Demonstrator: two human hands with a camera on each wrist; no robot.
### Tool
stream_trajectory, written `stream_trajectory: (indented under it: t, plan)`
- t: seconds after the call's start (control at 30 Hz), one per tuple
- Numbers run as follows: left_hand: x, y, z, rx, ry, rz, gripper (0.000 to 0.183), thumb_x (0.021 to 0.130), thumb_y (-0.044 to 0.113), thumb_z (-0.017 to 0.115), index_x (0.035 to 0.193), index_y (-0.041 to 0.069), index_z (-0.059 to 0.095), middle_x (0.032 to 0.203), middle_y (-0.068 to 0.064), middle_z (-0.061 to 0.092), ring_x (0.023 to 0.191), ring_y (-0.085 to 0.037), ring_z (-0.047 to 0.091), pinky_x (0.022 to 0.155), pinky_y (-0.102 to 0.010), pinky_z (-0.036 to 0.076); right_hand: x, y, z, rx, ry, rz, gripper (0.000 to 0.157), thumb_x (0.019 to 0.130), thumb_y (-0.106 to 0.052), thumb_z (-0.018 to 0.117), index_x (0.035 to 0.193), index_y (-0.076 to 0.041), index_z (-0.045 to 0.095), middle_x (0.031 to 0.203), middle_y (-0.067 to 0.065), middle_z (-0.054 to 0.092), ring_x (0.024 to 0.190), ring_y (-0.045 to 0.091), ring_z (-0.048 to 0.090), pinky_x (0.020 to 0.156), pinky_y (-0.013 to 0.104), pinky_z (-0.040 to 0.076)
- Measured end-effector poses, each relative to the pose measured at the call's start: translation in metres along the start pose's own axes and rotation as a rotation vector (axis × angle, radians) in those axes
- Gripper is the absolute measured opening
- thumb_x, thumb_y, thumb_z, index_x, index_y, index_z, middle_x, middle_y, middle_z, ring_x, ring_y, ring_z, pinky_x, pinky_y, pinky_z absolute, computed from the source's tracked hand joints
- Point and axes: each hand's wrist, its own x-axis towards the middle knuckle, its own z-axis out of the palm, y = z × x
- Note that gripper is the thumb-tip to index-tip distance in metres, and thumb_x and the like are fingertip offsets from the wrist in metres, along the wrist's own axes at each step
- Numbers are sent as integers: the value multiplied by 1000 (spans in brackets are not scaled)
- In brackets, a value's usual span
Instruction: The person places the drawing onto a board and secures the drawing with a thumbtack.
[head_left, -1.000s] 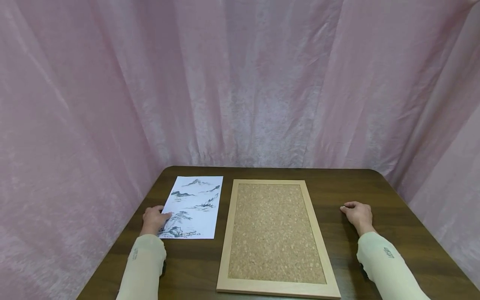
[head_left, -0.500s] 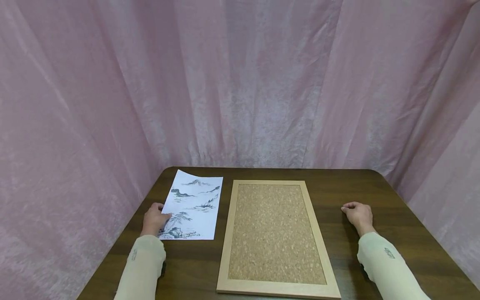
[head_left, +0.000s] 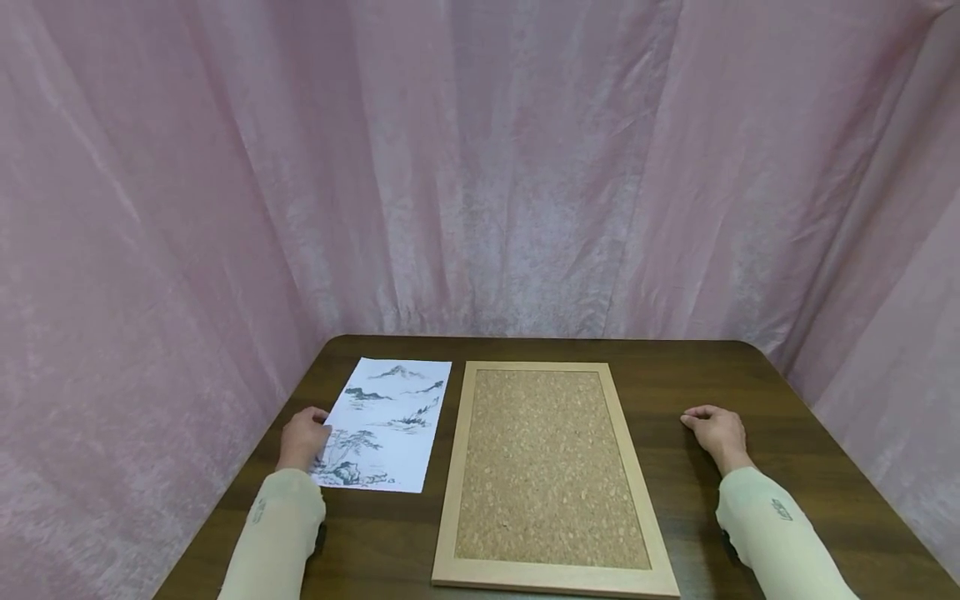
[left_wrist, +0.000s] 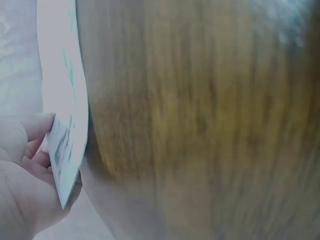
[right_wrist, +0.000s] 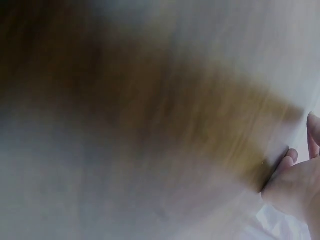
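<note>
A white sheet of paper [head_left: 390, 425] with an ink landscape of mountains and a pine lies at the left of the table. My left hand [head_left: 303, 435] pinches its left edge: in the left wrist view the thumb is on the printed side of the paper [left_wrist: 62, 90] and the other fingers are behind it. Beside the sheet lies a cork board [head_left: 551, 467] in a pale wooden frame. My right hand [head_left: 716, 431] rests on the table to the right of the board, its fingers loosely bent and nothing seen in them.
Everything lies on a dark brown wooden table [head_left: 697, 367] with rounded far corners. Pink velvet curtains [head_left: 517, 167] hang behind it and on both sides. A narrow strip of tabletop separates the paper from the board's frame.
The sheet's far left corner lifted half a second ago and lies lower now. The paper has turned slightly clockwise, its near edge closer to me. The left hand shifted a little left; the right stayed.
</note>
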Motion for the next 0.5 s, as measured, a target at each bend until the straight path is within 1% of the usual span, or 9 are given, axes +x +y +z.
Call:
stream_trajectory:
  t: [0.17, 0.23, 0.3, 0.4, 0.5]
  plan:
    - [-1, 0, -3, -48, 24, 11, 26, 96, 9, 55, 114, -9, 63, 113, -30, 62, 101, -44, 56, 87, -55, 45, -1, 1, -2, 23, -15, -10, 30, 98, -21, 62, 108, 6, 69, 121, 31, 60, 113, 52, 49, 98, 60, 32]
    - [0, 0, -3, -102, 32, -7, 27, 96, 10, 56, 114, -9, 63, 113, -29, 61, 101, -42, 55, 87, -55, 44, -1, 2, -2, 33, -23, -11, 30, 98, -21, 62, 109, 6, 68, 123, 32, 59, 114, 52, 48, 98, 60, 31]
    - [1, 2, -3, -171, 42, -36, 29, 97, 12, 56, 116, -8, 63, 116, -28, 61, 103, -41, 55, 88, -53, 44, -1, 3, -2, 41, -29, -9, 30, 98, -21, 62, 110, 6, 68, 124, 31, 59, 115, 53, 47, 99, 61, 31]
    - [5, 8, -3, -321, 47, -115, 31, 100, 14, 55, 122, -6, 61, 123, -26, 58, 108, -37, 52, 90, -48, 42, -2, 4, -2, 53, -32, -2, 30, 99, -22, 61, 110, 5, 68, 123, 31, 59, 114, 52, 48, 97, 60, 31]
    - [7, 18, -5, -489, 45, -192, 34, 101, 16, 55, 129, -3, 58, 127, -21, 55, 108, -31, 50, 84, -37, 44, -2, 5, -1, 59, -33, 3, 30, 99, -22, 61, 110, 5, 69, 121, 30, 60, 112, 51, 49, 96, 60, 33]
